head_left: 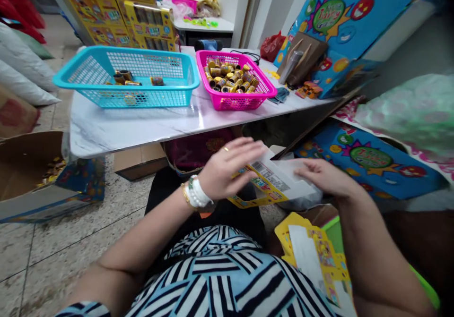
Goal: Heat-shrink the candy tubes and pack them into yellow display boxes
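A yellow and white printed carton point(271, 180) is between my two hands above my lap, its flaps spread out. My left hand point(229, 168) lies against its left side with the fingers stretched out and slightly apart. At the carton's right end my right hand point(321, 177) pinches a white flap between thumb and fingers. Beyond the hands, on the marble-patterned table point(149, 127), stand a blue basket point(142, 96) with a few small rolls and a pink basket point(236, 102) holding several small brown-and-yellow rolls.
Flat yellow cartons point(308, 251) lie by my right thigh. Stacked yellow boxes point(95, 12) stand behind the table. An open cardboard box point(28, 199) sits on the floor at left. Large blue boxes point(376, 158) are at right. A red bag point(272, 46) lies at the table's back.
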`<state>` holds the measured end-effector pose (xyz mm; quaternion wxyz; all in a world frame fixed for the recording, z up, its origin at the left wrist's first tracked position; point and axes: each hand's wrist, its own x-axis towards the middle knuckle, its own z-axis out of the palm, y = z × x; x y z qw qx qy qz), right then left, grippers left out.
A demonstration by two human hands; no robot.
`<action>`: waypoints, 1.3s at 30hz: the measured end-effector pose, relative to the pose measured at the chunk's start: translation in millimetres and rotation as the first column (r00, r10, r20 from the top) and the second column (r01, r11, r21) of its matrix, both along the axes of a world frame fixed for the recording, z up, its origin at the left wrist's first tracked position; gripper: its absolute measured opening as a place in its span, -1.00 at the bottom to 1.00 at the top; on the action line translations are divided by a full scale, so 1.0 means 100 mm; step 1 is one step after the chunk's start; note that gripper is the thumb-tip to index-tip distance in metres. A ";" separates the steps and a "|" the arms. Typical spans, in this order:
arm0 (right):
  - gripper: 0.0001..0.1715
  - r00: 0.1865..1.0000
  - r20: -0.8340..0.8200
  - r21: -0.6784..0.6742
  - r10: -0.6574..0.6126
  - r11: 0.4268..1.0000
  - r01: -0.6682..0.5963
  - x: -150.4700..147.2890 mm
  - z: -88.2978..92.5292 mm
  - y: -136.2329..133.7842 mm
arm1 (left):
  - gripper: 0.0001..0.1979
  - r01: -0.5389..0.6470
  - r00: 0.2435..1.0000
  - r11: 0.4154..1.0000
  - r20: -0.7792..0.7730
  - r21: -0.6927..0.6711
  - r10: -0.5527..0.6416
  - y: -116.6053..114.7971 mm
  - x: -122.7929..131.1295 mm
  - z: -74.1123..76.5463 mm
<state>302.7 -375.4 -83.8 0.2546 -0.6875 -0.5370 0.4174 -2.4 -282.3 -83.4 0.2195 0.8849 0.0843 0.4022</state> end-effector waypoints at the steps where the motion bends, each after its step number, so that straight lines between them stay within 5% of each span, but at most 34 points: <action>1: -0.46 0.999 0.036 0.005 0.038 0.999 -0.038 0.04 0.11 0.08 | -0.49 -0.045 0.999 0.999 0.023 0.007 0.045 0.10 -0.03 -0.01; 4: -0.51 0.949 0.214 0.010 0.230 0.971 -0.238 0.00 0.39 0.29 | -0.49 0.006 1.000 1.000 -0.003 -0.014 -0.006 0.20 -0.04 -0.06; 6: -0.57 0.878 0.350 0.014 0.327 0.935 -0.354 -0.09 0.43 0.38 | -0.61 0.079 0.995 0.996 -0.051 -0.038 -0.081 0.11 -0.02 -0.12; 10: -0.52 0.800 0.405 -0.033 0.442 0.882 -0.470 -0.34 0.10 0.41 | -0.70 0.181 0.966 0.983 -0.185 0.002 -0.178 -0.12 0.02 -0.32; 13: -0.50 0.818 0.373 -0.012 0.438 0.884 -0.468 -0.50 -0.23 0.34 | -0.78 0.182 0.936 0.983 -0.304 -0.006 -0.175 -0.18 0.03 -0.55; 16: -0.49 0.922 0.258 0.092 0.290 0.942 -0.322 -0.55 -0.39 0.23 | -0.76 0.082 0.918 0.992 -0.381 -0.091 -0.111 -0.20 0.02 -0.78; 19: -0.60 0.986 0.140 0.319 -0.095 0.947 0.045 -0.46 -0.36 -0.02 | -0.72 -0.013 0.912 0.982 -0.405 -0.190 -0.066 -0.28 -0.02 -0.89; 22: -0.70 0.861 0.045 0.598 -0.506 0.704 0.383 -0.42 -0.25 -0.48 | -0.70 -0.063 0.925 0.971 -0.379 -0.232 -0.030 -0.39 -0.07 -0.87; 24: -0.73 0.788 0.014 0.721 -0.615 0.553 0.418 -0.51 -0.19 -0.84 | -0.66 -0.077 0.932 0.967 -0.363 -0.242 -0.017 -0.43 -0.08 -0.84; 25: -0.75 0.785 0.062 0.762 -0.617 0.537 0.362 -0.59 -0.18 -1.01 | -0.63 -0.077 0.931 0.966 -0.364 -0.246 -0.018 -0.45 -0.08 -0.82; 27: -0.61 0.804 0.296 0.764 -0.516 0.633 0.125 -0.78 -0.22 -1.27 | -0.58 -0.056 0.926 0.965 -0.375 -0.255 -0.046 -0.47 -0.06 -0.80; 29: -0.31 0.771 0.559 0.620 -0.306 0.771 -0.144 -0.95 -0.36 -1.40 | -0.58 -0.026 0.920 0.967 -0.384 -0.252 -0.076 -0.51 -0.02 -0.77; 31: -0.15 0.700 0.703 0.446 -0.125 0.844 -0.297 -1.06 -0.54 -1.42 | -0.63 -0.013 0.915 0.977 -0.397 -0.213 -0.074 -0.56 0.02 -0.75; 35: -0.20 0.629 0.778 0.274 -0.001 0.901 -0.337 -1.08 -0.78 -1.33 | -0.71 -0.106 0.892 0.992 -0.447 -0.068 0.065 -0.65 0.06 -0.76; 39: -0.11 0.616 0.785 0.229 0.071 0.890 -0.395 -1.08 -0.83 -1.25 | -0.68 -0.163 0.876 0.987 -0.459 0.009 0.149 -0.69 0.02 -0.81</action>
